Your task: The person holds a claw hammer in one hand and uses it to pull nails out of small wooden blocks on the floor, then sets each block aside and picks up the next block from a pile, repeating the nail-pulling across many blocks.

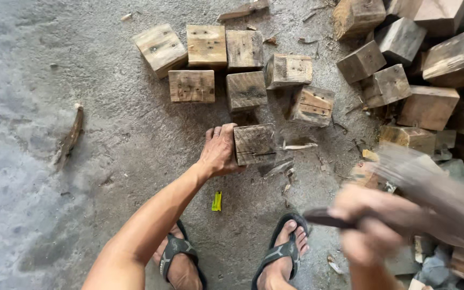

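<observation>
My left hand [219,150] grips the left side of a square wooden block [254,144] standing on the concrete floor in front of my feet. My right hand [374,228] is blurred at the lower right, closed around the dark handle of a broad-bladed chopping tool [430,188] that is raised above the floor to the right of the block. Splinters [296,146] lie just right of the block.
Several similar wooden blocks [206,45] sit in two rows beyond the held one. A heap of blocks [430,70] fills the right side. A bark strip [70,138] lies at left, a small green piece [217,201] between my sandalled feet [283,252].
</observation>
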Demonstrator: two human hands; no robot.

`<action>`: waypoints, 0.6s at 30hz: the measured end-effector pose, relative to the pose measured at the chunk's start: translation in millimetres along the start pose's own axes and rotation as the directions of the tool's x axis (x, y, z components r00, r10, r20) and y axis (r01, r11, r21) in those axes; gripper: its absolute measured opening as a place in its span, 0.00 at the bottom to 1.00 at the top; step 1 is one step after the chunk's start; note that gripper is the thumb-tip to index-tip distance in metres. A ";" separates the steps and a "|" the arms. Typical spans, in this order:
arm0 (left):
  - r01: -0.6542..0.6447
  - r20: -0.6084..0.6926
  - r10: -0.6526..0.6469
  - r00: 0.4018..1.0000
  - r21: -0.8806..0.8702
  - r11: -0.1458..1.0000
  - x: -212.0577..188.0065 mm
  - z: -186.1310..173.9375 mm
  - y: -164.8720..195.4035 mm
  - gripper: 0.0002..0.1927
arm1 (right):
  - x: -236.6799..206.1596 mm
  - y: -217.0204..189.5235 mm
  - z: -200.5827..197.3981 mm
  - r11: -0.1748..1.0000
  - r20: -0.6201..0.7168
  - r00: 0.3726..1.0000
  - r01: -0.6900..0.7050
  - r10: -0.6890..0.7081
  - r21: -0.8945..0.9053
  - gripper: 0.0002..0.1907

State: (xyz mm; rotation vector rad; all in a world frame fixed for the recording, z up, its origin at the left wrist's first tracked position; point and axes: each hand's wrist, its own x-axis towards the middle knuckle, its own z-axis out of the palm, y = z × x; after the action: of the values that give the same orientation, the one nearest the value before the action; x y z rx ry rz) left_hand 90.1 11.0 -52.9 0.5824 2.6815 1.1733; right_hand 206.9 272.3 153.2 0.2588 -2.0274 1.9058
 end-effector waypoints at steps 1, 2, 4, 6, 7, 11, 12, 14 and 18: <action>-0.004 0.001 0.004 1.000 0.003 1.000 0.3 -1.7 0.0 0.64 | 3.2 -13.5 -0.6 0.996 -0.048 0.996 0.072 -0.075 -0.061 0.16; -0.008 0.002 0.008 1.000 0.007 1.000 0.2 -2.3 0.2 0.64 | 7.2 -18.8 -0.3 0.982 -0.090 0.984 0.141 -0.153 -0.124 0.18; -0.028 -0.008 0.029 1.000 0.018 0.999 -0.4 -1.7 1.1 0.65 | 10.5 -10.8 4.0 0.936 -0.131 0.927 0.344 -0.352 -0.079 0.22; -0.012 -0.002 0.012 1.000 0.011 1.000 -0.8 0.9 1.7 0.65 | 12.9 22.4 9.9 0.817 0.188 0.880 0.475 -0.436 -0.327 0.16; 0.003 0.010 -0.003 1.000 0.006 1.000 -0.4 2.3 1.7 0.65 | 11.7 43.5 11.8 0.598 0.457 0.849 0.516 -0.265 -0.613 0.11; 0.124 -0.136 -0.125 0.983 -0.012 0.992 8.8 2.2 -6.9 0.66 | -7.6 113.9 11.9 0.389 0.451 0.889 0.389 0.077 -0.835 0.12; 0.097 -0.130 -0.091 0.987 0.041 0.994 12.5 -3.3 -14.0 0.64 | -12.4 121.2 7.8 0.248 0.574 0.806 0.591 -0.143 -0.768 0.13; 0.045 -0.096 -0.034 0.995 0.120 0.992 13.2 -9.1 -22.0 0.61 | -30.4 120.6 -3.2 0.741 0.118 0.967 -0.091 0.225 -0.665 0.14; 0.066 -0.095 -0.065 0.993 0.011 0.998 8.4 -16.2 -21.2 0.59 | -52.9 124.9 -25.9 0.727 0.035 0.817 -0.492 0.576 -0.480 0.21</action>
State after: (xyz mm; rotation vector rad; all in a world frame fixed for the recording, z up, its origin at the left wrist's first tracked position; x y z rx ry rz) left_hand 71.6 -9.5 -57.3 0.4479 2.7670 1.1938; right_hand 213.8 302.7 18.6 -0.3331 -2.8382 1.6460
